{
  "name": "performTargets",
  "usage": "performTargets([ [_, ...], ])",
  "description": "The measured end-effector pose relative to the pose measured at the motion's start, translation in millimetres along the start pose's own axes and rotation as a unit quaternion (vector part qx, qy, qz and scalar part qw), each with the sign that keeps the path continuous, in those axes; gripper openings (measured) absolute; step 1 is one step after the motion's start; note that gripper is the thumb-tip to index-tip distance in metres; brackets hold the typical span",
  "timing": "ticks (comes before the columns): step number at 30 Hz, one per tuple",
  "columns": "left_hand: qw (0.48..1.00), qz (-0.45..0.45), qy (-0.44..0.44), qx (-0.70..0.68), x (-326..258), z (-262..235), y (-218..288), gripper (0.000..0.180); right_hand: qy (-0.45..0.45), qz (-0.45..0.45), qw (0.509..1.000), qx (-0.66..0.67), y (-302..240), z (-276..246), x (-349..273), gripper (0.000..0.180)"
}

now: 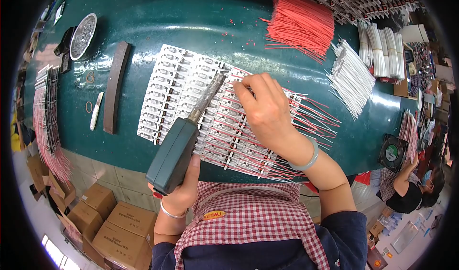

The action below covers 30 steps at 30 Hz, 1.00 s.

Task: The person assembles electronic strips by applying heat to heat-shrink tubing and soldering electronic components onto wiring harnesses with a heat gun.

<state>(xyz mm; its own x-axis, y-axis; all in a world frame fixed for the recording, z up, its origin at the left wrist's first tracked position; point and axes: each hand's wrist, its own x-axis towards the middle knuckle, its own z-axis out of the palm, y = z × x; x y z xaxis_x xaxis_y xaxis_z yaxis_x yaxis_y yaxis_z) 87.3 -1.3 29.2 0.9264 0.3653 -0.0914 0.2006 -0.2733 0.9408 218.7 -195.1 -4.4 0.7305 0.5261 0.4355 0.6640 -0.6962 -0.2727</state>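
My left hand (184,188) is wrapped round the grip of a dark green soldering gun (173,150). Its scorched metal tip rests at or just above the upper middle of a white panel of small circuit boards (165,78). My right hand (265,105) lies over the panel's right part, thumb and index finger pinched close to the tip. A thin wire seems to be between them, though the fingertips mostly cover it. Rows of red and white wires (313,119) cross the right part of the panel and fan out past its right edge.
Red wires (301,23) are heaped at the back, with white wires (354,78) to their right. At left are a dark bar (117,88), a bowl (83,36) and wired panels (47,117). A black fan (393,153) and a co-worker (406,188) are at right; cartons (126,222) stand below left.
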Motion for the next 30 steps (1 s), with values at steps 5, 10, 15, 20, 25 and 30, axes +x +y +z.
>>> performTargets([
  [5,1.000,0.006,0.006,0.000,1,2,-3,0.027,0.029,0.011,0.999,0.028,3,-1,2,0.026],
  [10,0.994,0.101,-0.015,0.049,14,5,3,0.027,0.043,0.011,0.999,0.019,12,1,4,0.026],
  [15,0.992,0.111,-0.029,0.058,20,10,7,0.023,0.040,0.017,0.999,0.032,12,4,4,0.026],
  [20,0.991,0.121,-0.038,0.047,21,12,0,0.022,0.039,0.014,0.999,0.030,13,5,5,0.026],
  [25,0.991,0.128,-0.028,0.035,24,17,1,0.019,0.033,0.012,0.999,0.016,12,4,6,0.026],
  [30,0.985,0.148,-0.026,0.085,25,18,5,0.015,0.032,0.012,0.999,0.013,13,4,7,0.026],
])
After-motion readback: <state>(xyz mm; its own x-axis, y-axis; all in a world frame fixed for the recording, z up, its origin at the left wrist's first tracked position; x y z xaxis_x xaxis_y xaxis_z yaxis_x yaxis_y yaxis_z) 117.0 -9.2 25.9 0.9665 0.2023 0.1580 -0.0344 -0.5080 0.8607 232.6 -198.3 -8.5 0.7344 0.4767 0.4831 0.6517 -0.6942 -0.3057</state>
